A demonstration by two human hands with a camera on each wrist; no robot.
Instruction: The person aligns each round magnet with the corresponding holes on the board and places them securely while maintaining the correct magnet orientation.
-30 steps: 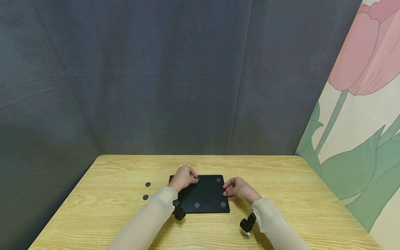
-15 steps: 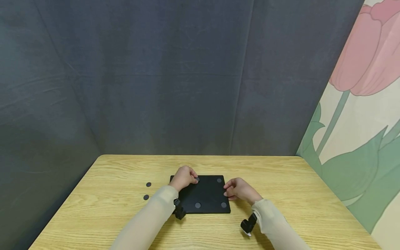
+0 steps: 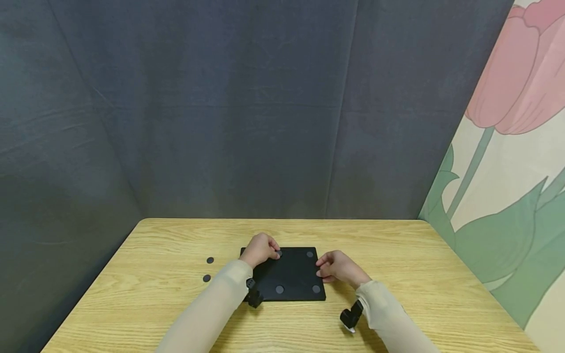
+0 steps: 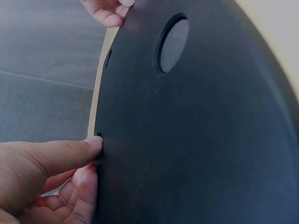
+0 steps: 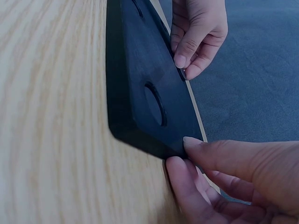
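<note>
Fingers point(image 3: 321, 261) still at black board point(image 3: 291, 272), discs point(image 3: 206, 278) unmoved

Table point(image 3: 115, 306): light wood finish, grain plain to see, far corners rounded. Backdrop point(image 3: 229, 113): dark blue-grey fabric, covering rear and left side; faint creases at left, long slanting seam point(image 3: 342, 108) right of centre. Panel point(image 3: 545, 309) at right: cream ground, pink tulip point(image 3: 499, 81) (painted or printed, cannot tell which), green stem point(image 3: 470, 172), broad leaves point(image 3: 503, 240) below. Fabric and panel meet along slanted line, rising from table's far right corner.
</note>
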